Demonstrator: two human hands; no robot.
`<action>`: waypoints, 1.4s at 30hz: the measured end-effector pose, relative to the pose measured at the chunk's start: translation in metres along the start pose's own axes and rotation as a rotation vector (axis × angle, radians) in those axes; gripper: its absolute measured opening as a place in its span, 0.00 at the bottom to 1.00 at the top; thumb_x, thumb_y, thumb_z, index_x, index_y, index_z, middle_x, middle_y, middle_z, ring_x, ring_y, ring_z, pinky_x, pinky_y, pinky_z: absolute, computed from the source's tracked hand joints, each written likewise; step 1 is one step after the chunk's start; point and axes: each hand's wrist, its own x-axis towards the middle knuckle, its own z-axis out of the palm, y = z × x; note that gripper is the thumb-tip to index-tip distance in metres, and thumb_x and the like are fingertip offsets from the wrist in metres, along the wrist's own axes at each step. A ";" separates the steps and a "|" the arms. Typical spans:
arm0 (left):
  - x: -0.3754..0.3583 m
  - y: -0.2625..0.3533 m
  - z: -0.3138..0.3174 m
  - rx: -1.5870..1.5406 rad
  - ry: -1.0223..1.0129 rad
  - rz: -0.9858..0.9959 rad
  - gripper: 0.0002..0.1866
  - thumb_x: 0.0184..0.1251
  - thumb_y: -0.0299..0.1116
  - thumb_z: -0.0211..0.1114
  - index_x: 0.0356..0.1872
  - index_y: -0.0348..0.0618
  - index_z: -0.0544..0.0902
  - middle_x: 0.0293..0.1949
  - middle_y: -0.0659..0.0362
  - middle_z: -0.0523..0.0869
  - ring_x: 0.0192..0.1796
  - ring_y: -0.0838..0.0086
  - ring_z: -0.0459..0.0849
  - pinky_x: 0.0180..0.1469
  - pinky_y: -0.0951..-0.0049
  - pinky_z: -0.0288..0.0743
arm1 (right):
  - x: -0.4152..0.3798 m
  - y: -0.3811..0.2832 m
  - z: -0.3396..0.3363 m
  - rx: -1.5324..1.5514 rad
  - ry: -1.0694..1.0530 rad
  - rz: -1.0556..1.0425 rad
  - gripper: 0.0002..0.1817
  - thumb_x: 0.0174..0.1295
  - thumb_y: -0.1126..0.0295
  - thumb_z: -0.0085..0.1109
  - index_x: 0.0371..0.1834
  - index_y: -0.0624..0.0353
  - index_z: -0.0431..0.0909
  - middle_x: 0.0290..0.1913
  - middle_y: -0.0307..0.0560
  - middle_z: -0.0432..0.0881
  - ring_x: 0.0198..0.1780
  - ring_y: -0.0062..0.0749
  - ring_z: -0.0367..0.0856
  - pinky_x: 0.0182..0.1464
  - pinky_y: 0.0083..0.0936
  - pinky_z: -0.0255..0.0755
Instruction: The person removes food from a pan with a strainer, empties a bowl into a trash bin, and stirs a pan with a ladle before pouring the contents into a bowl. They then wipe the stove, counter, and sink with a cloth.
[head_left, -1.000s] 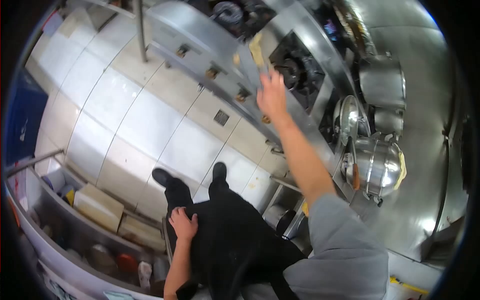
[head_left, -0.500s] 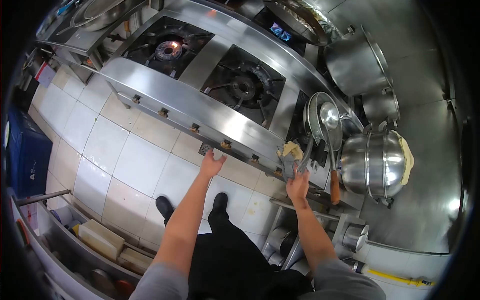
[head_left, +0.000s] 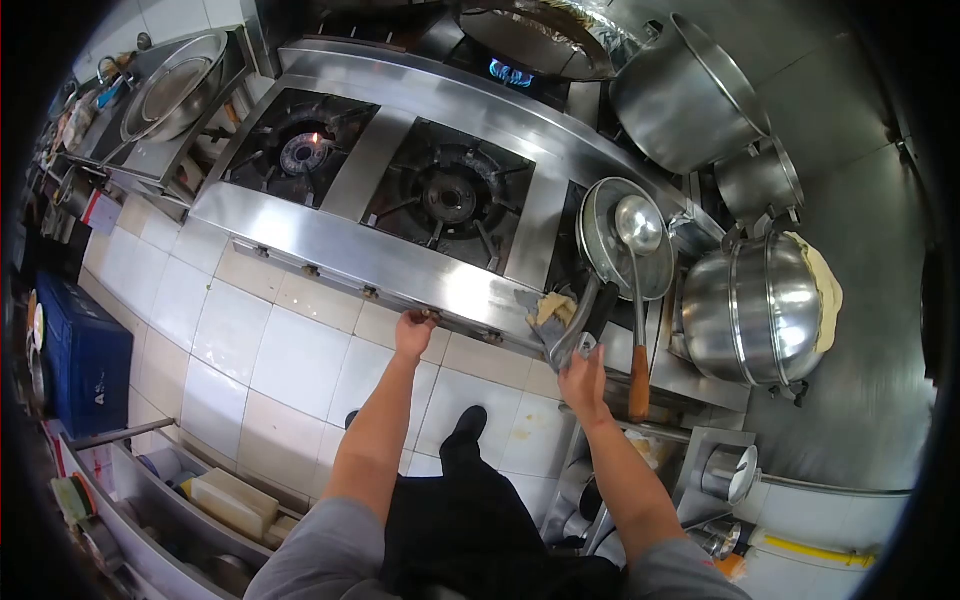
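Firmly at the Range: One Hand on the Pan Handle, One on a Burner Knob

Right of centre in the frame, the right hand is closed around the end of the long grey metal handle of a round steel frying pan, which sits on the rightmost burner of the long stainless-steel gas range. Inside the pan rests a steel ladle with a brown wooden grip, its bowl up against the pan's far side. The pan looks rigid and moderately heavy, its polished metal likely slick and possibly hot; the handle's outer end, where the fingers now sit, appears the soundest place to hold it. A crumpled yellowish cloth lies on the range edge just beside the handle. Left of it, the left hand pinches a small brass-coloured control knob on the range front. A flame burns at the far-left burner. To the right stand large lidded steel stockpots; pale floor tiles spread below, with a blue plastic crate at the left edge.
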 end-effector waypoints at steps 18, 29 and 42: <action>-0.011 -0.008 0.008 0.107 0.162 0.236 0.22 0.55 0.35 0.76 0.46 0.33 0.78 0.40 0.48 0.88 0.45 0.60 0.88 0.49 0.65 0.80 | -0.001 0.015 0.019 0.022 0.096 -0.046 0.36 0.51 0.84 0.64 0.66 0.69 0.63 0.57 0.63 0.73 0.56 0.60 0.79 0.55 0.43 0.78; 0.015 -0.009 0.001 0.070 -0.106 0.110 0.21 0.56 0.32 0.75 0.49 0.32 0.82 0.45 0.50 0.90 0.49 0.64 0.87 0.53 0.68 0.77 | 0.000 0.012 0.015 -0.012 0.117 -0.034 0.37 0.50 0.82 0.66 0.66 0.71 0.61 0.58 0.66 0.73 0.57 0.63 0.78 0.56 0.44 0.77; -0.016 -0.015 -0.003 0.479 0.011 0.157 0.29 0.55 0.43 0.76 0.54 0.34 0.82 0.49 0.44 0.89 0.54 0.53 0.87 0.57 0.60 0.79 | 0.001 0.001 0.017 0.041 0.155 -0.006 0.30 0.52 0.84 0.64 0.60 0.68 0.65 0.53 0.65 0.75 0.56 0.63 0.76 0.56 0.46 0.73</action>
